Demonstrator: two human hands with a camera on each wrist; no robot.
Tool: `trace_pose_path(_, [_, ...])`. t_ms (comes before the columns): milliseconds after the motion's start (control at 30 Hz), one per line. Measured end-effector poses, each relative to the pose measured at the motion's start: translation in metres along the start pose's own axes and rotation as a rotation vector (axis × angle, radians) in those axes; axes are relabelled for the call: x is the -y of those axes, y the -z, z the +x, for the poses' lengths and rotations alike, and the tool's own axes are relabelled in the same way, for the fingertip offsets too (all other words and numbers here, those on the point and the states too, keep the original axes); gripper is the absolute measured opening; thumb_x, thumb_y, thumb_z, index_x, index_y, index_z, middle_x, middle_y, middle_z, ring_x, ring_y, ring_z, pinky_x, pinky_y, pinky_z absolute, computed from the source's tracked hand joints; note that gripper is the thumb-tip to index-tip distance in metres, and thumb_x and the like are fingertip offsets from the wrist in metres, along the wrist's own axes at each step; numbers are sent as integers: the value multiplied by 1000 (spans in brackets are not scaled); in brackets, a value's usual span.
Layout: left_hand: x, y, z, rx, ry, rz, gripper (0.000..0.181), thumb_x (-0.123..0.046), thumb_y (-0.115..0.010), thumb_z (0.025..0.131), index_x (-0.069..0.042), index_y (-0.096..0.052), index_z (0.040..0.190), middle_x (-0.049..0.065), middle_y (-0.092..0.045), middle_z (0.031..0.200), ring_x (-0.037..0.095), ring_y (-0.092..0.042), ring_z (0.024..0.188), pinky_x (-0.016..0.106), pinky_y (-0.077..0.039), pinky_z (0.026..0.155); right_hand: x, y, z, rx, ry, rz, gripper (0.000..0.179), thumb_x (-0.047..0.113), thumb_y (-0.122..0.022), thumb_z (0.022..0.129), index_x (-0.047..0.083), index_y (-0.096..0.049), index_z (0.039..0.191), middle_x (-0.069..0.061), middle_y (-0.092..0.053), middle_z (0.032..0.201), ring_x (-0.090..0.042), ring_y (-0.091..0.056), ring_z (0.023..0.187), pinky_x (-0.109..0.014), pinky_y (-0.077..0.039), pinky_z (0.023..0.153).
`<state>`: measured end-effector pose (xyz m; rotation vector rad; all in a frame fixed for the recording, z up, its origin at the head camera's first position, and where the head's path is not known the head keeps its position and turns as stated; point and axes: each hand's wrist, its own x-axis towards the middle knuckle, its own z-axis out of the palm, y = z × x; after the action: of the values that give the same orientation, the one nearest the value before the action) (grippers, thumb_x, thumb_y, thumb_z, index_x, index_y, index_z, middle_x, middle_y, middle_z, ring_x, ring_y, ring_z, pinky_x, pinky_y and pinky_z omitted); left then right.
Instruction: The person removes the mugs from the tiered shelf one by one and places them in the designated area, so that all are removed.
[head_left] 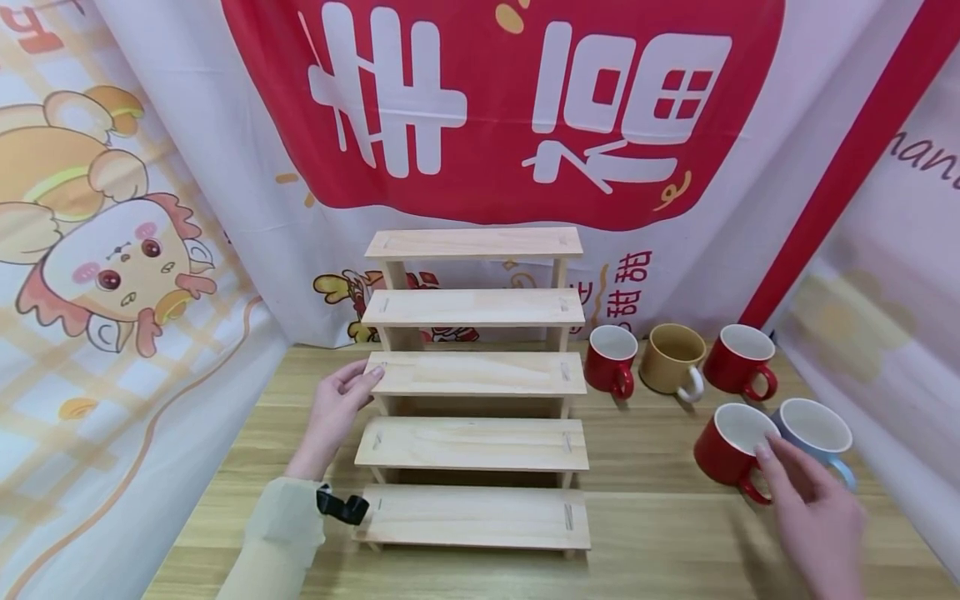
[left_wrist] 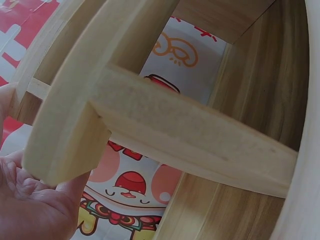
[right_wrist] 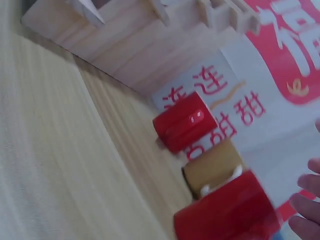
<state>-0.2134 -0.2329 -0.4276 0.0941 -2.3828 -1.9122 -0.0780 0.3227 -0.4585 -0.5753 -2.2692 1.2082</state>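
A stepped wooden shelf (head_left: pixel 472 373) with several tiers stands in the middle of the table. My left hand (head_left: pixel 347 402) grips the left end of its middle tier, thumb on top. The left wrist view shows the palm (left_wrist: pixel 37 200) beside the shelf's pale wooden frame (left_wrist: pixel 190 127). On the right, my right hand (head_left: pixel 817 508) reaches over the nearest red mug (head_left: pixel 722 454), its fingers by the rim and handle side; contact is unclear. In the right wrist view, separated fingers (right_wrist: pixel 306 200) show at the edge near a red mug (right_wrist: pixel 225 212). A light blue mug (head_left: pixel 813 429) stands just behind that hand.
Behind the nearest mugs are a small red mug (head_left: pixel 611 360), a tan mug (head_left: pixel 672 357) with a white handle and another red mug (head_left: pixel 738 358). A printed cloth (head_left: pixel 495 200) hangs behind the wood-grain table (head_left: pixel 645 533), with more cloth at both sides.
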Motion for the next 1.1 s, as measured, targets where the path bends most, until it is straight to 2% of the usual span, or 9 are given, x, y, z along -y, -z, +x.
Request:
trace_pose_path(100, [0, 0, 0, 2, -3, 8, 66, -41, -68, 99, 3, -51, 145, 22, -60, 137, 16, -62, 116, 24, -55, 92, 11, -8, 1, 9, 255, -83, 39, 26, -83, 88, 20, -75, 126, -6, -77, 99, 15, -53, 76, -7, -39, 65])
trace_pose_path(167, [-1, -1, 0, 3, -3, 8, 67, -41, -67, 99, 4, -50, 146, 22, -60, 138, 17, -61, 117, 23, -54, 92, 19, -16, 3, 17, 420, -120, 44, 20, -87, 84, 18, -75, 126, -14, -75, 101, 4, -57, 78, -16, -42, 66])
trace_pose_path(267, [0, -1, 0, 6, -3, 4, 66, -41, -67, 100, 3, -50, 146, 22, -60, 138, 18, -61, 118, 23, -54, 92, 31, -27, 7, 112, 562, -159, 54, 22, -87, 83, 16, -69, 134, -16, -70, 124, -21, -66, 105, -37, -55, 87])
trace_pose_path(333, [1, -1, 0, 9, -5, 4, 67, -41, -67, 100, 3, -50, 146, 22, -59, 138, 18, -60, 119, 23, -54, 93, 38, -34, 10, 208, 619, -208, 60, 30, -84, 87, 12, -63, 141, -18, -63, 136, -39, -57, 122, -57, -49, 99])
trace_pose_path(400, [0, -1, 0, 12, -6, 3, 67, -42, -67, 100, 3, -49, 146, 22, -59, 138, 19, -60, 120, 24, -54, 94, 43, -43, 13, 302, 656, -257, 66, 38, -79, 91, 10, -57, 146, -19, -54, 146, -44, -43, 137, -67, -33, 110])
trace_pose_path(600, [1, -2, 0, 16, -8, -1, 66, -42, -67, 100, 3, -50, 145, 22, -60, 138, 19, -60, 120, 22, -53, 93, 47, -71, 21, 425, 750, -433, 78, 58, -63, 96, 10, -44, 155, -17, -33, 161, -37, -14, 152, -51, -3, 124])
trace_pose_path(833, [1, 3, -1, 30, -38, 32, 66, -43, -65, 101, 1, -50, 147, 22, -60, 137, 24, -60, 120, 29, -52, 98, 44, -96, 25, 436, 765, -509, 84, 66, -58, 95, 17, -37, 159, -18, -25, 165, -38, -11, 152, -63, -8, 121])
trace_pose_path(967, [3, 14, -3, 41, -113, 143, 63, -44, -57, 105, -4, -44, 152, 20, -55, 144, 31, -55, 127, 42, -45, 109, 44, -103, 27, 442, 733, -545, 88, 72, -53, 93, 16, -36, 159, -20, -24, 165, -42, -14, 151, -68, -15, 117])
trace_pose_path(1100, [3, 32, -2, 34, -197, 315, 67, -48, -53, 105, -12, -35, 158, 13, -39, 158, 38, -40, 141, 56, -32, 116, 44, -104, 30, 449, 710, -563, 91, 74, -51, 93, 14, -34, 160, -20, -21, 165, -45, -16, 150, -68, -15, 117])
